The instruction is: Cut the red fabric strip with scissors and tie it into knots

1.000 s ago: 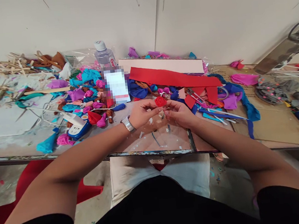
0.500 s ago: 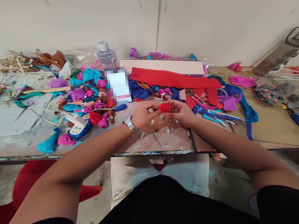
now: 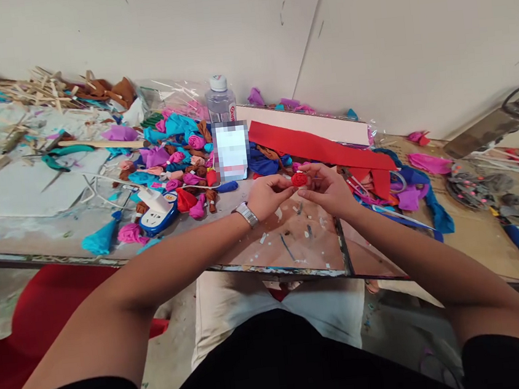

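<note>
Person's left hand (image 3: 267,200), silver metal-banded wristwatch (image 3: 247,215) behind it, pinches small red rolled-fabric rosette (image 3: 299,180); right hand (image 3: 332,192) narrowed on its other side. Rosette sits between both, above scrap-flecked brownish tabletop (image 3: 266,254). Farther: long flat red fabric strip (image 3: 300,142), then clear plastic white-capped bottle (image 3: 221,107).

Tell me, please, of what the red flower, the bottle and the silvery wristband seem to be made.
The red flower: matte, perhaps cloth or crepe paper, judging by its soft folded layers. The bottle: probably clear plastic, since it is see-through. The silvery wristband: likely polished metal; it shines.
</note>
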